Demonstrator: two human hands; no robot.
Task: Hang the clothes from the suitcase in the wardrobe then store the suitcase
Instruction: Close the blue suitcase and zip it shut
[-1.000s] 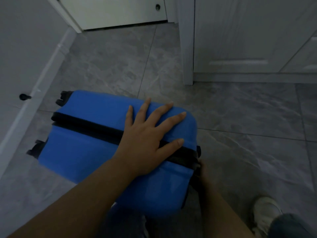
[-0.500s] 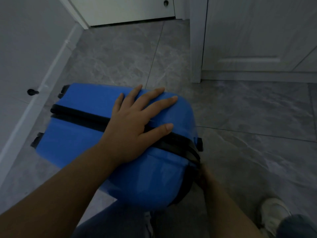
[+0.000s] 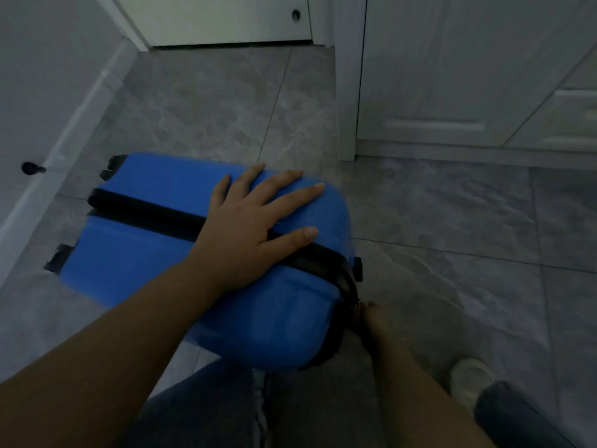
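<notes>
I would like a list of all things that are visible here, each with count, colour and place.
suitcase: one, blue with black zip band, lying on the floor, centre left
suitcase wheels: black, two clearly seen at its left end
floor: grey marbled tiles
door: one, white, top centre
wardrobe: white panelled doors, top right
door stopper: one, black, on the left wall
shoe: one, white, bottom right
left hand: flat on the suitcase, fingers spread
right hand: at the zip on the suitcase's right end; grip unclear

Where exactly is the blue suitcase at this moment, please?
In the head view the blue suitcase lies on the grey tiled floor at centre-left, near the white baseboard, with the left hand flat on it.
</notes>
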